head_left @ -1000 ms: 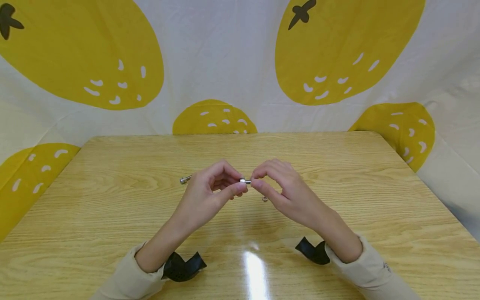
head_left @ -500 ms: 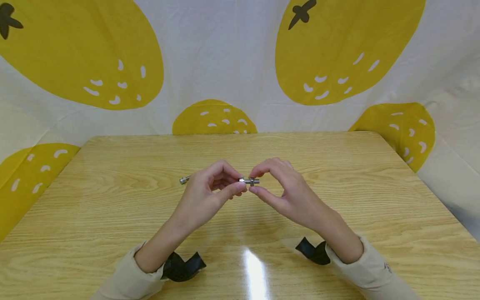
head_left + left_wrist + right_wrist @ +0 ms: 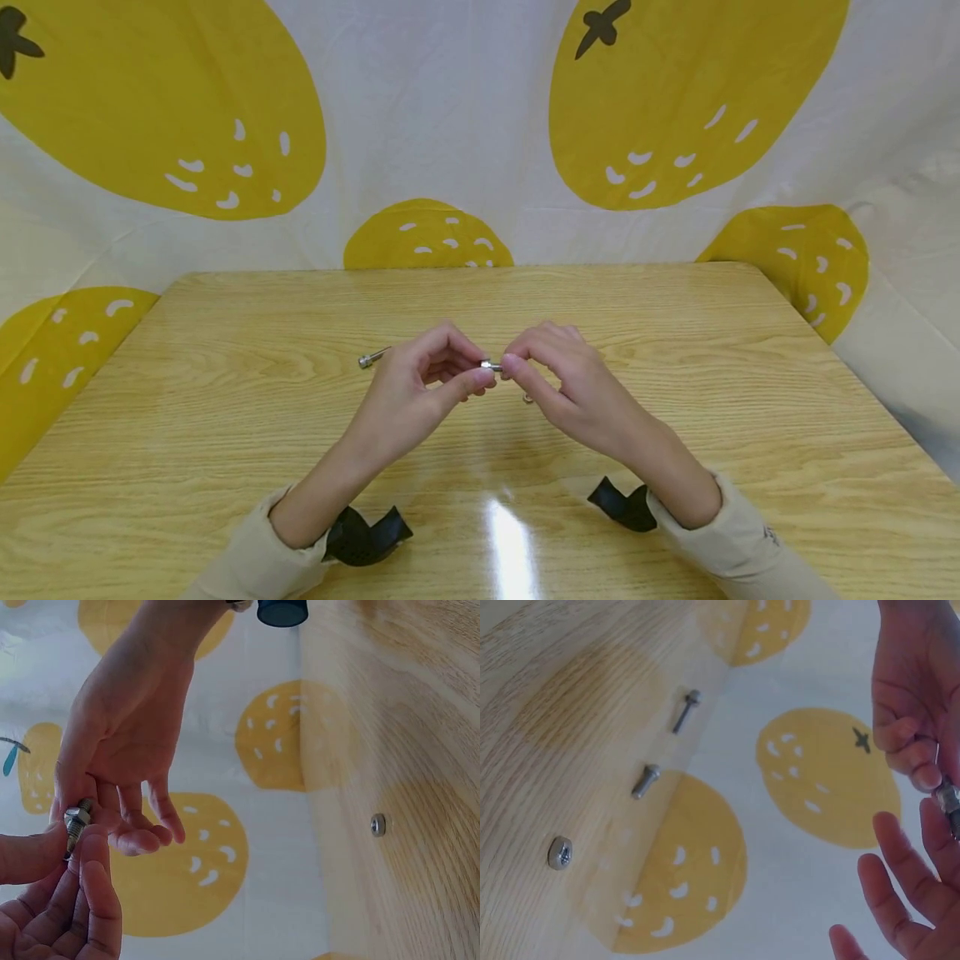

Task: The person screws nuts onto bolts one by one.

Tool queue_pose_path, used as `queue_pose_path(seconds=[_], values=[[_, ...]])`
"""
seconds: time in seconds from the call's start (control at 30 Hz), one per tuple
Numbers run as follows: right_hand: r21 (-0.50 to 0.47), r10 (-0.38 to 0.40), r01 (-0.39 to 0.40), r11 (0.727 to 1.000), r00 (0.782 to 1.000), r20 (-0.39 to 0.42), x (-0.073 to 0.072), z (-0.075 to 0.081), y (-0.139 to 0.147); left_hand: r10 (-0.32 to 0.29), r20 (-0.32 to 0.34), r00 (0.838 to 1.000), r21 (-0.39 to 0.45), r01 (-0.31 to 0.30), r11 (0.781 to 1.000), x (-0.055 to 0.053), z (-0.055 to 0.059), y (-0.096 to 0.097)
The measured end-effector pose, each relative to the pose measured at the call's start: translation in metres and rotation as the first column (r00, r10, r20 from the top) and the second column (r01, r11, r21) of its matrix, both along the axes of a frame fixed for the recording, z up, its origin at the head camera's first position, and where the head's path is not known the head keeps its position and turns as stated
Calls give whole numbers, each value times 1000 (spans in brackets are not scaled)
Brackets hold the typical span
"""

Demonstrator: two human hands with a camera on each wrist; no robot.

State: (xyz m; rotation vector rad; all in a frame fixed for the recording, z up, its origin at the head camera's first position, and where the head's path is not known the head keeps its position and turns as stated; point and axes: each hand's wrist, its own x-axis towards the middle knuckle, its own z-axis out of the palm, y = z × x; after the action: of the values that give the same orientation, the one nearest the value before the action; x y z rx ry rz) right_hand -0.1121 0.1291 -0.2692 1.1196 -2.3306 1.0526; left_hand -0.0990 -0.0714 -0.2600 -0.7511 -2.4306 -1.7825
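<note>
- left hand [image 3: 408,387]: pinching bolt [image 3: 491,365], head end;
- nut [image 3: 77,815]: on bolt, between both hands' fingertips;
- right hand [image 3: 581,383]: pinching bolt's free end.

A silvery bolt [image 3: 492,365], a hex nut [image 3: 77,816] round its threaded shaft, lies roughly level between pinching fingers [image 3: 480,379]

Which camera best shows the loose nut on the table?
The right wrist view: the loose nut appears whole and largest, its hole visible. The left wrist view shows it whole but smaller; the head view, tiny, bordering the right hand.
</note>
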Motion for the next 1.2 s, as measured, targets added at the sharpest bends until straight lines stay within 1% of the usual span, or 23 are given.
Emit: queue_pose_path(seconds=[0.1, 0.2, 0.3, 0.37, 0.43, 0.53, 0.6, 0.7, 0.93, 1.17, 1.2], values=[[25, -17, 16, 1000, 1000, 22, 1, 1, 1, 1, -1, 1000, 0, -1, 1000, 0, 0, 0], [49, -36, 32, 998, 996, 83, 4, 3, 2, 3, -5, 1000, -2, -3, 1000, 1, 1, 0], [40, -35, 30, 999, 993, 115, 5, 4, 4, 7, -9, 1000, -8, -7, 1000, 1, 1, 0], [15, -11, 10, 1000, 996, 86, 5, 4, 4, 9, -11, 1000, -13, -9, 1000, 1, 2, 0], [-12, 28, -28, 1000, 999, 24, 3, 3, 4, 11, -8, 1000, -16, -11, 1000, 1, 2, 0], [-35, 72, -74, 997, 995, -63, 0, 2, 4, 9, -5, 1000, -14, -9, 1000, 1, 2, 0], [-38, 85, -88, 995, 992, -93, -1, 1, 4, 8, -5, 1000, -13, -8, 1000, 1, 2, 0], [-34, 87, -91, 995, 991, -98, -1, 1, 3, 7, -9, 1000, -11, -7, 1000, 1, 2, -1], [-30, 79, -81, 996, 994, -70, -1, -1, 2, 2, -10, 1000, -3, -2, 1000, 2, 2, 0], [9, 16, -16, 1000, 1000, -18, 0, 0, 1, -12, -9, 1000, 11, 12, 1000, 2, 1, 1], [19, 7, -7, 1000, 1000, -1, 0, 1, 2, -10, -10, 1000, 9, 10, 1000, 2, 2, 1]])
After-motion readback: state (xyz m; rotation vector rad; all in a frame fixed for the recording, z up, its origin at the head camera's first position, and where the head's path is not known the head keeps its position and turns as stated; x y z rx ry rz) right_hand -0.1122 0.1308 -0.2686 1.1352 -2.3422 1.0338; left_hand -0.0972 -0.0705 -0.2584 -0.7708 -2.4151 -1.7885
